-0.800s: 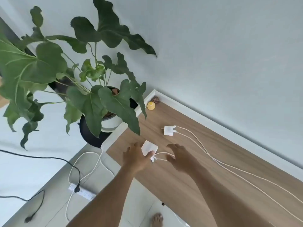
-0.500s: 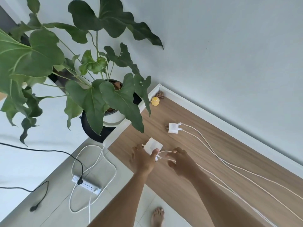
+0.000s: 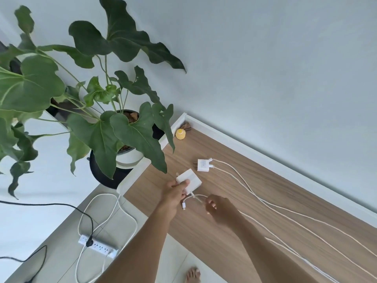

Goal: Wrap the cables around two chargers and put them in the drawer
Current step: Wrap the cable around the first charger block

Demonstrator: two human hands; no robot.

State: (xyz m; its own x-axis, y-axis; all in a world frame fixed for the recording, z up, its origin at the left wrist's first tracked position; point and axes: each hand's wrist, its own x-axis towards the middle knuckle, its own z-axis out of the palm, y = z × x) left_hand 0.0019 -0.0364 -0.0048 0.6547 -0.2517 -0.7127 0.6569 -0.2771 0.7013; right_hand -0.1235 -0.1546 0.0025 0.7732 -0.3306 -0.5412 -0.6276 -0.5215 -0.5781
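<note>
My left hand (image 3: 174, 193) grips a flat white square charger (image 3: 190, 180), lifted just over the wooden top (image 3: 265, 190) near its left end. My right hand (image 3: 219, 207) pinches that charger's white cable (image 3: 196, 196) close to the body; a loose white connector (image 3: 184, 205) dangles between the hands. A second, smaller white charger (image 3: 203, 165) lies on the wood behind, prongs pointing left, with two white cables (image 3: 255, 193) running off to the lower right. No drawer is in view.
A large leafy plant in a white pot (image 3: 126, 160) stands left of the wooden top, leaves hanging over its corner. A small yellow object (image 3: 180, 134) sits in the back corner. On the floor lie a white power strip (image 3: 98, 245), cords and my bare foot (image 3: 192, 275).
My left hand has lifted the square charger off the wood and tilted it. My right hand slid along the cable and pulled a loop clear, so the loose connector now shows.
</note>
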